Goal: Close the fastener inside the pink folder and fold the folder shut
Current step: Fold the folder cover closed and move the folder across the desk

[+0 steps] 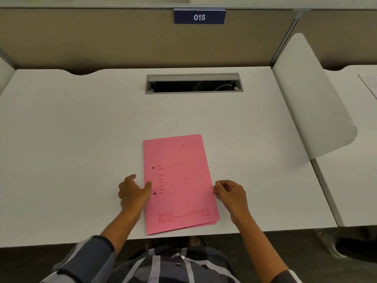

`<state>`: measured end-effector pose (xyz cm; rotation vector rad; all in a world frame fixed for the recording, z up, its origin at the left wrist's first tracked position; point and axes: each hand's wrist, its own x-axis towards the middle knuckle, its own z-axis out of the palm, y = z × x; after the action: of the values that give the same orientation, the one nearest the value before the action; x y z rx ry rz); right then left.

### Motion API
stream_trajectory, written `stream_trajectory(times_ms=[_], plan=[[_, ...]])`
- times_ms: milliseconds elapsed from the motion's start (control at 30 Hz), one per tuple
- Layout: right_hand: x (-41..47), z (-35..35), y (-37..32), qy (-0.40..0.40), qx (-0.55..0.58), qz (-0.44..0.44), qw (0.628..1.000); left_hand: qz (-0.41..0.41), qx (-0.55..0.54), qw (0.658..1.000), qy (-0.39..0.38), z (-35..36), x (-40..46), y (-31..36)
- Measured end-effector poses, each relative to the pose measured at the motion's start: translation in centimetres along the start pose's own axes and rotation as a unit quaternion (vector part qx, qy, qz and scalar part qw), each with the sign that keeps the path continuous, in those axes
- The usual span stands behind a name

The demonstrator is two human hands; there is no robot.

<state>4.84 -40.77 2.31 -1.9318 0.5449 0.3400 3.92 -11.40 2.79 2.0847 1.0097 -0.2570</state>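
The pink folder point(179, 184) lies flat and folded shut on the white desk point(81, 139), near the front edge, printed cover up. Two black fastener dots show along its left side. The fastener inside is hidden. My left hand point(133, 190) rests on the desk at the folder's left edge, thumb lying on the cover between the two dots. My right hand point(229, 193) sits at the folder's right edge with fingers curled, fingertips touching the edge; whether it pinches the cover I cannot tell.
An open grey cable tray point(193, 83) is set into the desk's far middle. A beige partition with a blue "015" sign point(199, 16) stands behind. A white curved side divider point(310, 94) borders the right.
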Motion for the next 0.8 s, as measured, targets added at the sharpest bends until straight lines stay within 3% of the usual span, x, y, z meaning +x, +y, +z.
stream_trajectory(times_ms=[100, 233, 800], plan=[[0.1, 0.1, 0.0, 0.009, -0.004, 0.001, 1.000, -0.044, -0.114, 0.991, -0.053, -0.7, -0.6, -1.6], [0.4, 0.2, -0.2, 0.018, 0.008, 0.014, 1.000, -0.058, -0.177, 0.974, -0.126, -1.0, -1.0, -2.0], [-0.2, 0.7, 0.2, 0.016, 0.055, 0.056, 0.997, -0.055, -0.237, 0.953, -0.181, -1.2, -1.7, -2.1]])
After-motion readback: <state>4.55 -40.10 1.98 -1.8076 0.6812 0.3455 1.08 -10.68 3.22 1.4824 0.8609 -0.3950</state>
